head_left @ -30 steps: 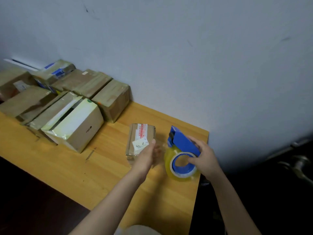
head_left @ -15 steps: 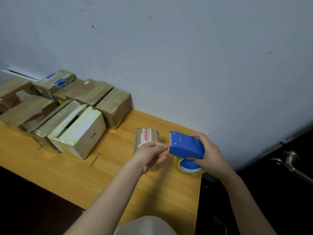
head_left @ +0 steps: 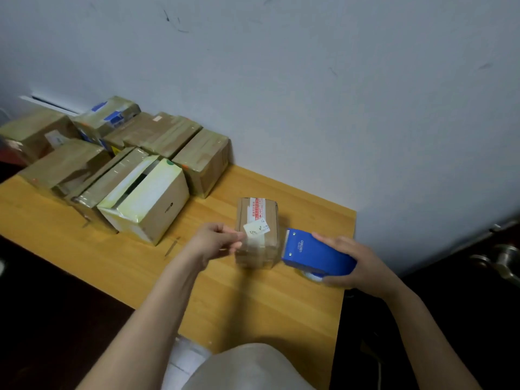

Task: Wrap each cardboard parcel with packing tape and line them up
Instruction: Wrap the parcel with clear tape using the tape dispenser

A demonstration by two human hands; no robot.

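The table (head_left: 112,263) is yellow-brown wood. On it the small parcel (head_left: 257,220) is brown with a red-and-white strip and a white label. The tape dispenser (head_left: 318,254) is blue with white letters. Boxes (head_left: 166,136) at the table's back are shiny brown; one top is pale yellow.

Wooden table (head_left: 118,266): taped parcels (head_left: 146,198) clustered far left against wall (head_left: 309,94); small parcel (head_left: 257,220) near right edge.

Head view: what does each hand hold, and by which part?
Left hand pinches the free end of the tape; right hand grips the blue dispenser at its rear.
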